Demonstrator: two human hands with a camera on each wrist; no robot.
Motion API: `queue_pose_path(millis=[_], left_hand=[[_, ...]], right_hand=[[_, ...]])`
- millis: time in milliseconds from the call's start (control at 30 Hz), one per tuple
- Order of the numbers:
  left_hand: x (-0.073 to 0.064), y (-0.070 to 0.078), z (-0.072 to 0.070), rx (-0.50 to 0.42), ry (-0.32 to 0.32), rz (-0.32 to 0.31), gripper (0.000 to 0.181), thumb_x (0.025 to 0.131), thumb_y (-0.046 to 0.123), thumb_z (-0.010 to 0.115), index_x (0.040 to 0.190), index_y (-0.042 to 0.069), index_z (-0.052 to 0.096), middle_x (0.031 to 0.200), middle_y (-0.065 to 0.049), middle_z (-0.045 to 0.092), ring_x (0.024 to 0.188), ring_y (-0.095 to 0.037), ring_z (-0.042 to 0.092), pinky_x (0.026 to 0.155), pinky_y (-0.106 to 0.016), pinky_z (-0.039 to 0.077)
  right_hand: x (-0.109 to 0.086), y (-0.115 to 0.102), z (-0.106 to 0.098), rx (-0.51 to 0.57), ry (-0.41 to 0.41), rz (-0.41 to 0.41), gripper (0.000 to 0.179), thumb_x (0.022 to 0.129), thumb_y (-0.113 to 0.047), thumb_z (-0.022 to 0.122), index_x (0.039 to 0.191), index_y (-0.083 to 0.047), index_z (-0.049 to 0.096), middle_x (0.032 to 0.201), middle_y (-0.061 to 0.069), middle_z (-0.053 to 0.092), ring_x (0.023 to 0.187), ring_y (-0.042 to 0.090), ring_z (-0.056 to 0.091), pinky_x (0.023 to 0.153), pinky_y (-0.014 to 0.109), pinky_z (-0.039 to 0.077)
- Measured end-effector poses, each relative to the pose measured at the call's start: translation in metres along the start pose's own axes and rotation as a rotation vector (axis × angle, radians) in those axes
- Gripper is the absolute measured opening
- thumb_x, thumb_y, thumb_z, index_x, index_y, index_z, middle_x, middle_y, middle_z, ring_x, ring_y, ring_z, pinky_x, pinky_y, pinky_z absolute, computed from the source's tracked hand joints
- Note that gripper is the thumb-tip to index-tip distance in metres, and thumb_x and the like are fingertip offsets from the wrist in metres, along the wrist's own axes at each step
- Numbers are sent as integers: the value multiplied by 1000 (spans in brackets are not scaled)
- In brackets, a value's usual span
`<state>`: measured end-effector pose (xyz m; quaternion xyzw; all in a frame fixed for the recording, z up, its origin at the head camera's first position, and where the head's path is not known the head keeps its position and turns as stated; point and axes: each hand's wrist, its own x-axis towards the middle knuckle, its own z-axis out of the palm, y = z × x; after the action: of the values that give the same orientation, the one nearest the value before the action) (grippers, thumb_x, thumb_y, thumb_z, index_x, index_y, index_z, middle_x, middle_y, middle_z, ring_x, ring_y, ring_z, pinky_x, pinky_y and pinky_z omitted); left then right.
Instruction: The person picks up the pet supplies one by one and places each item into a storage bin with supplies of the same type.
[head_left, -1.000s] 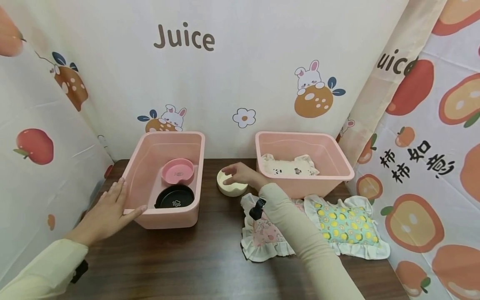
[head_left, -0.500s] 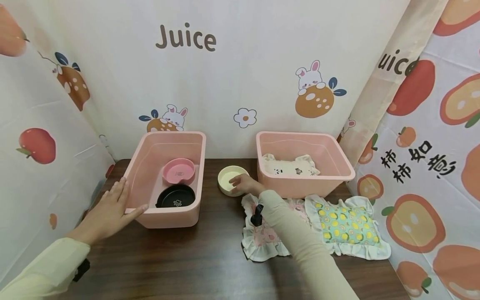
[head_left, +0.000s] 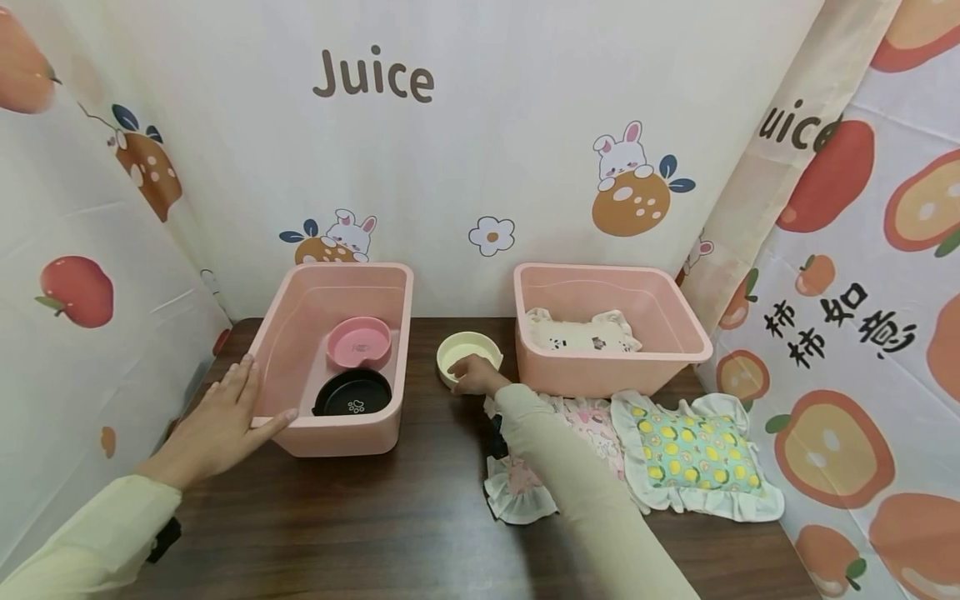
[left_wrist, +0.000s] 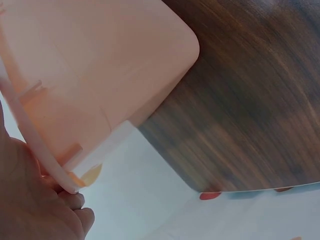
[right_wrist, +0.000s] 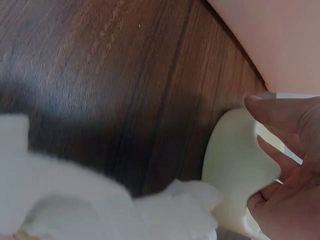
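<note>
A cream-yellow pet bowl [head_left: 467, 342] stands on the table between two pink bins. My right hand [head_left: 476, 375] grips its near rim; in the right wrist view the thumb lies by the outer wall of the bowl [right_wrist: 232, 160] and the other fingers reach inside. My left hand [head_left: 217, 425] rests on the near left corner of the left pink bin [head_left: 408, 333], fingers straight along the rim and thumb on the front edge. Inside that bin lie a pink bowl [head_left: 358, 342] and a black bowl [head_left: 352, 393] with a paw print.
The right pink bin [head_left: 600, 371] holds a cream pillow [head_left: 581, 335]. In front of it lie a frilled pink pillow [head_left: 600, 429], partly under my right forearm, and a green lemon-print pillow [head_left: 697, 450]. Printed cloth walls [head_left: 450, 167] surround the dark wooden table [head_left: 337, 533].
My right hand has come down from above the cream-yellow bowl to its near side and taken hold of the rim. The left hand has stayed on the bin.
</note>
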<state>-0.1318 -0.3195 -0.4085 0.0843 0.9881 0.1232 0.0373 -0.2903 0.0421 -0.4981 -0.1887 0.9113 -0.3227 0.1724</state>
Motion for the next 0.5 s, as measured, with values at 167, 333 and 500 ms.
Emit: queue_pose_path(millis=[167,333,500], left_hand=[[0,0,0,5,0,-6,101,92,63,44,148,-12,6,154,-34,0,138,-55,9,106,-69,16],[0,1,1,14,-2,-16,102,92,64,43,148,-11,5,154,-34,1,137,-56,11,105,-71,17],[1,1,1,16,-1,-24,102,92,65,43,148,-11,4,154,-34,0,137,-56,11,105,-71,17]], right_hand=[[3,-6,7,-19,26,54,43,75,0,75,117,-5,68,107,15,71,102,28,66,85,32,53],[5,-4,14,-109,83,44,42,75,1,71,116,-7,70,100,12,73,95,23,69,79,28,54],[7,-3,19,-142,136,48,38,77,1,66,114,-9,71,94,10,73,91,23,68,77,30,53]])
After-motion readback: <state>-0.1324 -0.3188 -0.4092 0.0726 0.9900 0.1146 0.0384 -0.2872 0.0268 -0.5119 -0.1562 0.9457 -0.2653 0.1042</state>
